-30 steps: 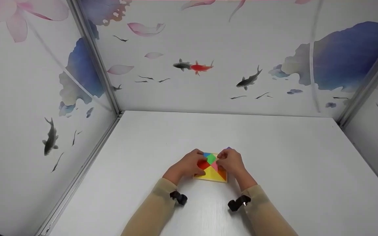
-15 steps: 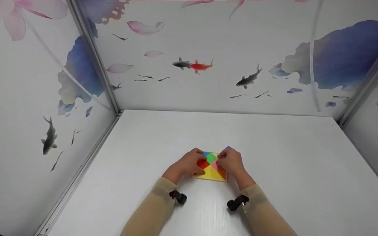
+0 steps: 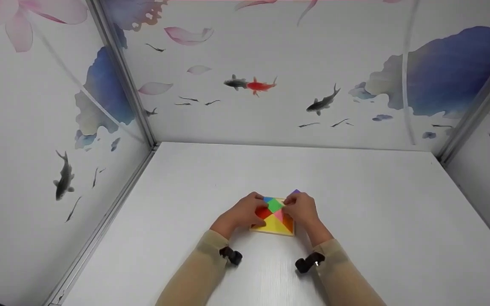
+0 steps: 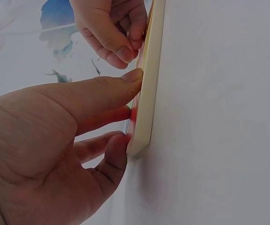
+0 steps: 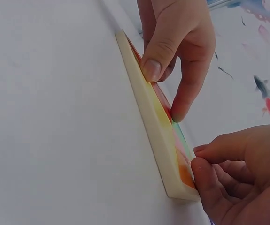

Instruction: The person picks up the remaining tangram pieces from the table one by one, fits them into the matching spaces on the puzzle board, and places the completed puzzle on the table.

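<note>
A tangram puzzle in a pale wooden tray (image 3: 273, 233) lies on the white table. My left hand (image 3: 245, 211) rests on its left side, thumb over the yellow piece (image 3: 274, 226) and fingers across the red piece (image 3: 263, 212). A green square (image 3: 274, 205) and a pink piece (image 3: 277, 216) lie between my hands. At the right edge, my right hand (image 3: 303, 209) has curled fingers, with thumb and index tips close together (image 5: 198, 157). I cannot tell whether it pinches anything. A purple piece (image 3: 297, 191) shows just behind this hand, mostly hidden.
White panels printed with fish and petals (image 3: 245, 106) enclose the table (image 3: 211, 170) at the back and both sides. Metal posts (image 3: 132, 85) stand at the corners. Small black cameras (image 3: 231, 256) are strapped to both wrists.
My right hand has shifted slightly to the right, showing more of the green square's corner. My left hand and the tray stay in place.
</note>
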`<act>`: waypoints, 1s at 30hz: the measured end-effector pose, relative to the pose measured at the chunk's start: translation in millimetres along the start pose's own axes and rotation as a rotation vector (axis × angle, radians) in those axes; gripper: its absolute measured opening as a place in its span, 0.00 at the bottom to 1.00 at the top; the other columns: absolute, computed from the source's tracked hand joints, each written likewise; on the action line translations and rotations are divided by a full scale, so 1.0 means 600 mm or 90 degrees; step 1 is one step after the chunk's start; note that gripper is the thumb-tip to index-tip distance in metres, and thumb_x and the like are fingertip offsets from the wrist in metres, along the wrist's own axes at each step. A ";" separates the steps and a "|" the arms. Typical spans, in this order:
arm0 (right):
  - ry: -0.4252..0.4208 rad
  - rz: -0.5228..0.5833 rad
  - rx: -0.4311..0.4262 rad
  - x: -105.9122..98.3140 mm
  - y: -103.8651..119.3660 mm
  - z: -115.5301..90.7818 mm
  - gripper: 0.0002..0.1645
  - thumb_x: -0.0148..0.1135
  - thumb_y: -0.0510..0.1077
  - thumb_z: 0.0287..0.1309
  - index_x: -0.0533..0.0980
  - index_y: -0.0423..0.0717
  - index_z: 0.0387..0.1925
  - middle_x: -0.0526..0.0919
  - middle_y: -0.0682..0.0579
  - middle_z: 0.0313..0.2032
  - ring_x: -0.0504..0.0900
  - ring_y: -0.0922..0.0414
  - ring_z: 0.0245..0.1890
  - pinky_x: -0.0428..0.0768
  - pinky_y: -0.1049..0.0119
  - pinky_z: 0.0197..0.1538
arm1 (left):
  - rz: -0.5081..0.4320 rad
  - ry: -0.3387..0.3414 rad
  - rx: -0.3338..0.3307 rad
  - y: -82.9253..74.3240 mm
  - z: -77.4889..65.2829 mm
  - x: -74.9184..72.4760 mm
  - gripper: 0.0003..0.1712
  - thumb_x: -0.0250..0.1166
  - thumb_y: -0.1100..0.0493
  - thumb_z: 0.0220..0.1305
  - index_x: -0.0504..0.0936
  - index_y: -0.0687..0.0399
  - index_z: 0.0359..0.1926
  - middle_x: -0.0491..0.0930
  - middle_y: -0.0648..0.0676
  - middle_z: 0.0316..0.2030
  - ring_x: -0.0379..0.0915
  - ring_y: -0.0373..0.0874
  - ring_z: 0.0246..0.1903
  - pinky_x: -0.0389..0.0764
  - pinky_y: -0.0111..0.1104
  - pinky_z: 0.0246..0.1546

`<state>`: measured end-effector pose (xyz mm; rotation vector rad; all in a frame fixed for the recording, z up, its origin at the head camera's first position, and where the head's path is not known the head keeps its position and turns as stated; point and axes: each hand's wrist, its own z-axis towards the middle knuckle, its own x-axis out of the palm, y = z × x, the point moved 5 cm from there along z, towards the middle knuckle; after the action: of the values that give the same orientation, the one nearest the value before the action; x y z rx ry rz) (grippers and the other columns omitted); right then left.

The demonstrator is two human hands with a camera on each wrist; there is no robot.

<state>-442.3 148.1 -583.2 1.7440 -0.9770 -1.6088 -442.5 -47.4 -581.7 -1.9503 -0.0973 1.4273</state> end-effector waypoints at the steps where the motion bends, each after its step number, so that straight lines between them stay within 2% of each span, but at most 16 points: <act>1: -0.003 0.004 0.001 -0.002 0.000 0.001 0.09 0.75 0.37 0.59 0.85 0.42 0.42 0.84 0.44 0.43 0.80 0.50 0.41 0.87 0.64 0.46 | -0.001 -0.001 0.000 0.000 0.000 -0.001 0.32 0.77 0.55 0.64 0.82 0.49 0.69 0.68 0.52 0.72 0.67 0.50 0.71 0.69 0.45 0.77; 9: -0.041 0.032 0.008 -0.021 -0.009 0.006 0.09 0.69 0.37 0.66 0.85 0.42 0.46 0.85 0.43 0.44 0.80 0.50 0.42 0.85 0.67 0.46 | -0.006 -0.003 -0.012 0.002 0.001 0.002 0.32 0.76 0.54 0.65 0.81 0.47 0.70 0.68 0.53 0.73 0.67 0.51 0.71 0.68 0.45 0.78; 13: -0.066 0.045 0.005 -0.034 -0.018 0.010 0.09 0.68 0.38 0.66 0.85 0.41 0.47 0.84 0.43 0.43 0.80 0.51 0.39 0.84 0.70 0.41 | -0.014 -0.003 -0.016 0.002 0.001 0.002 0.32 0.76 0.54 0.65 0.81 0.47 0.70 0.68 0.52 0.73 0.66 0.50 0.70 0.69 0.45 0.77; 17: -0.113 0.041 -0.009 -0.050 -0.026 0.014 0.11 0.67 0.37 0.65 0.85 0.38 0.47 0.86 0.41 0.42 0.81 0.51 0.35 0.84 0.69 0.37 | -0.009 -0.002 -0.012 -0.002 0.004 0.002 0.32 0.76 0.54 0.65 0.82 0.48 0.69 0.67 0.52 0.73 0.66 0.50 0.71 0.68 0.44 0.77; 21: -0.149 0.040 -0.001 -0.059 -0.038 0.019 0.12 0.65 0.39 0.69 0.84 0.39 0.50 0.85 0.41 0.45 0.81 0.49 0.41 0.87 0.62 0.48 | -0.007 0.004 -0.006 -0.007 0.008 0.004 0.32 0.76 0.54 0.65 0.81 0.47 0.70 0.67 0.51 0.73 0.66 0.50 0.71 0.68 0.44 0.77; 24: -0.156 0.049 0.001 -0.058 -0.044 0.022 0.11 0.63 0.39 0.71 0.84 0.41 0.51 0.84 0.41 0.48 0.79 0.47 0.47 0.85 0.55 0.58 | -0.009 0.006 -0.009 -0.007 0.008 0.006 0.32 0.76 0.53 0.65 0.81 0.45 0.70 0.67 0.50 0.73 0.66 0.49 0.71 0.69 0.44 0.77; 30: -0.087 0.060 -0.023 -0.049 -0.044 0.028 0.17 0.56 0.35 0.71 0.82 0.44 0.57 0.83 0.42 0.55 0.79 0.45 0.54 0.81 0.50 0.66 | -0.002 -0.001 -0.014 -0.003 0.009 0.007 0.31 0.77 0.54 0.64 0.82 0.45 0.68 0.68 0.50 0.73 0.67 0.49 0.70 0.70 0.44 0.76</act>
<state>-455.9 188.2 -589.7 1.5568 -1.0711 -1.6916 -444.6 -41.4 -584.7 -1.9651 -0.1171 1.4320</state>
